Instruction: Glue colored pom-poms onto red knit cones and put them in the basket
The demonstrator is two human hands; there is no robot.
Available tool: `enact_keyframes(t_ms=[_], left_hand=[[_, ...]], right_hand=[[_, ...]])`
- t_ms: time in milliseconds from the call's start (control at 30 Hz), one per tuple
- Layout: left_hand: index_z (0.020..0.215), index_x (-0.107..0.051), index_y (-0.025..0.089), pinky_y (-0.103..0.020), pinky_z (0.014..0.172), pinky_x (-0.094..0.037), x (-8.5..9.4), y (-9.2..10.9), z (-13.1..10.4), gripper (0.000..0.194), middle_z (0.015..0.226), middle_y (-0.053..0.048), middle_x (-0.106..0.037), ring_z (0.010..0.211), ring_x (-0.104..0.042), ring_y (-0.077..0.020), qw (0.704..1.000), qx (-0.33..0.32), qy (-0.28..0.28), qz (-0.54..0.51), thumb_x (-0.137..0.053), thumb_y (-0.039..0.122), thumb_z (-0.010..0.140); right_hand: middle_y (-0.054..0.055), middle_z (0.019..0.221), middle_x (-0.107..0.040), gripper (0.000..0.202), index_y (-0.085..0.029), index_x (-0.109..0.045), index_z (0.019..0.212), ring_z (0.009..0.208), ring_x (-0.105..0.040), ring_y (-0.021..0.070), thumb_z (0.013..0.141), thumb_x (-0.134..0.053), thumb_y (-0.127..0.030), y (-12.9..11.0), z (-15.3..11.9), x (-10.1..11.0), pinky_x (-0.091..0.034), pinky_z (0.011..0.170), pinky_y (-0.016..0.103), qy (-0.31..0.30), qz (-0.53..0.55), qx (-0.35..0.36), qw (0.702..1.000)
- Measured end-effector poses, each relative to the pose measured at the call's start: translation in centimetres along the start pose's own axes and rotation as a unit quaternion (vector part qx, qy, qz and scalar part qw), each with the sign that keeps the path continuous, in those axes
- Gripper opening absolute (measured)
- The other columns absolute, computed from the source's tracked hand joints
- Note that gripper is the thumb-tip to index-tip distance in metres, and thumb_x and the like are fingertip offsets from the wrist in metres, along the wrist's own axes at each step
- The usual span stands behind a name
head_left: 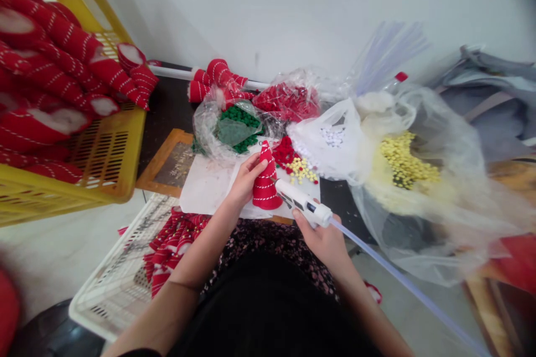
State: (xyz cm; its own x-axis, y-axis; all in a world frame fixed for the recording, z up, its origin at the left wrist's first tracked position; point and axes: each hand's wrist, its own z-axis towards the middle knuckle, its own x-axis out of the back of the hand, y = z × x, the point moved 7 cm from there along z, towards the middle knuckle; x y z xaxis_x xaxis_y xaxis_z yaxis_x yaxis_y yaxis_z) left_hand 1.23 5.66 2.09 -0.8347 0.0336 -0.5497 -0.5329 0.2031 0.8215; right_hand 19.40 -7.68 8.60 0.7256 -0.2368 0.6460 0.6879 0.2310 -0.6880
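My left hand (247,178) is closed around the left side of a small red felt cone (266,187) wound with white dashed cord. The cone stands upright over a white sheet of paper (205,184). In my right hand (320,231) is a white hot glue gun (304,201), a long clear glue stick (397,279) trailing from its back. Its nozzle meets the cone's right side; whether it touches I cannot tell. Beside the cone lie small red pompoms (285,152) and yellow pompoms (302,169).
Bags of green pompoms (238,128), red pieces (288,101), white pompoms (333,135) and yellow pompoms (408,162) line the table's back and right. A yellow crate (125,178) full of red striped cones stands left. Below is a white basket (104,279) with more cones.
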Motion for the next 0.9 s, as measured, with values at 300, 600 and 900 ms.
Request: enact_keyframes(t_ms=[300,600,900], left_hand=[[0.119,-0.079,0.017,-0.039,0.086,-0.06,0.0,0.1,-0.4,0.055,0.096,-0.009,-0.083,0.096,-0.078,-0.0301,0.998,0.051,-0.029,-0.033,-0.091,0.044,0.073],[0.126,-0.079,0.016,-0.037,0.083,-0.06,-0.2,0.1,-0.8,0.06,0.1,-0.01,-0.084,0.095,-0.078,-0.0296,0.996,0.064,-0.059,-0.034,-0.089,0.043,0.074],[0.119,-0.081,0.015,-0.031,0.074,-0.059,-0.6,0.4,-1.0,0.055,0.094,-0.007,-0.083,0.084,-0.078,-0.025,0.995,0.062,-0.062,-0.045,-0.091,0.043,0.072]], right_hand=[[0.012,0.09,-0.082,0.025,-0.021,-0.078,0.093,0.086,-0.08,0.0286,0.1,-0.066,-0.042,0.9,0.4,0.7,-0.067,0.078,0.036,-0.001,0.101,-0.053,0.993],[0.009,0.075,-0.074,0.039,-0.023,-0.071,0.074,0.074,-0.07,0.0245,0.1,-0.063,-0.05,0.8,0.7,0.3,-0.064,0.082,0.039,0.021,0.138,-0.067,0.988],[0.004,0.063,-0.066,0.043,-0.024,-0.066,0.067,0.055,-0.06,0.019,0.099,-0.063,-0.052,0.8,0.5,0.2,-0.063,0.069,0.035,0.043,0.12,-0.06,0.99]])
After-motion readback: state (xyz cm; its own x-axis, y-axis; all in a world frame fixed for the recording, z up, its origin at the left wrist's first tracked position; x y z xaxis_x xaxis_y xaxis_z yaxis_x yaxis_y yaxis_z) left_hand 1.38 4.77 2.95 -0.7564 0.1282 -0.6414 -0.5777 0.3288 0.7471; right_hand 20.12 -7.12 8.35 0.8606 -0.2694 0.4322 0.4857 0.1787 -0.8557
